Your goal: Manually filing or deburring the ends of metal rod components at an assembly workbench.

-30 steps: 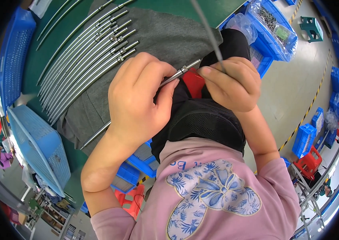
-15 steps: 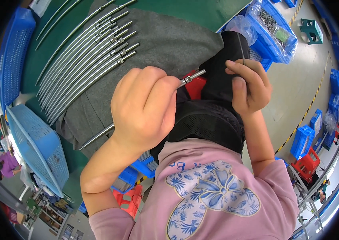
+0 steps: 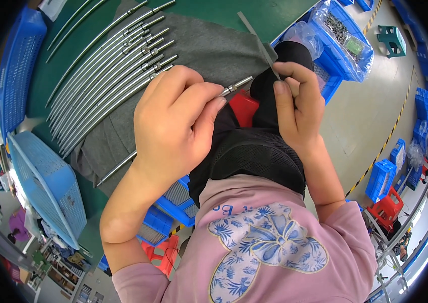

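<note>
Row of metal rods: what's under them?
The row of metal rods lies on a grey cloth spread over a green table. How far the green surface runs beneath the cloth is covered.

Metal rod (image 3: 123,164) in left hand (image 3: 173,126)

Bright even light, sharp, fisheye-bent edges w/ black rim.

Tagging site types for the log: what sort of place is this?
Likely a factory assembly bench: a row of metal rods on a grey cloth, blue parts bins, yellow-black floor tape. The left hand holds one rod.
</note>
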A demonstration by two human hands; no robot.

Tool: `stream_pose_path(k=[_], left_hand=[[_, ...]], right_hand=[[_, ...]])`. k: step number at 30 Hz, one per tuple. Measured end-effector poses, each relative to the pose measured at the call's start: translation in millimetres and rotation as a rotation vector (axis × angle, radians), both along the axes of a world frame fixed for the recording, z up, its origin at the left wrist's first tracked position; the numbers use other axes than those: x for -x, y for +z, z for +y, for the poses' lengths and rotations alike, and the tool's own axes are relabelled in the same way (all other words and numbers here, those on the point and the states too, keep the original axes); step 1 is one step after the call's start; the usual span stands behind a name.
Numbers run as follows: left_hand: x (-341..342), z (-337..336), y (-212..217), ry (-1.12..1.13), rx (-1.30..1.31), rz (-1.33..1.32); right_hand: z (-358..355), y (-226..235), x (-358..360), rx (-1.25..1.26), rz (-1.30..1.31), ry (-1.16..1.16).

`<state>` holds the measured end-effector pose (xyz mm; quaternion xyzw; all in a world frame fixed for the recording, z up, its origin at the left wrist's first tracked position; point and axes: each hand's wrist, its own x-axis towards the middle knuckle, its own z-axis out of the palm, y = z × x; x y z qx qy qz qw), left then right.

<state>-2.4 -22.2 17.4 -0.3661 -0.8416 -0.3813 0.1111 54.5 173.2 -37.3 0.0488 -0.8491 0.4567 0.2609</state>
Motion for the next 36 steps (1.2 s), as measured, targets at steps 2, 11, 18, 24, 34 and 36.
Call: stream_pose_path(k=[2, 11, 18, 24, 34, 36], left_hand=[[0, -1, 0, 0.017, -0.005, -0.037], [0, 2, -4, 0.038, -0.051, -0.066], [-4, 3, -5, 0.069, -0.055, -0.089], [-3, 4, -5, 0.049, -0.078, -0.082], [0, 7, -7, 0.025, -0.107, -0.135], [-2, 6, -5, 0.028, -0.086, -0.144]], right_hand=[[1, 7, -1, -0.054, -0.118, -0.022], [-10, 16, -32, -0.266, 0.068, 0.163], [-11, 21, -42, -0.349, -0.07, 0.236], [-23, 27, -48, -0.409, -0.104, 0.167], [-23, 34, -40, -0.415, -0.114, 0.142], [-27, 30, -22, -0.383, -0.029, 0.142]])
